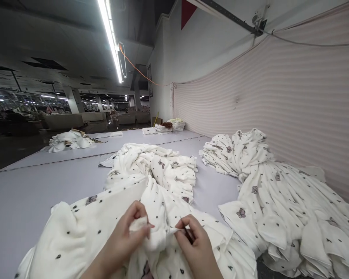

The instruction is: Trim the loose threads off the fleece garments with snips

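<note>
A white garment printed with small dark hearts and grey bows lies bunched on the grey table in front of me. My left hand pinches a fold of this cloth between thumb and fingers. My right hand is closed on a thin dark tool, likely a small snipper, and also pinches the cloth edge right beside the left hand. Both hands meet at the same raised fold near the bottom middle of the view.
A large heap of the same printed garments lies to the right along a pale striped wall covering. Another bundle sits behind the one I hold. Farther back lie a white pile and folded stacks.
</note>
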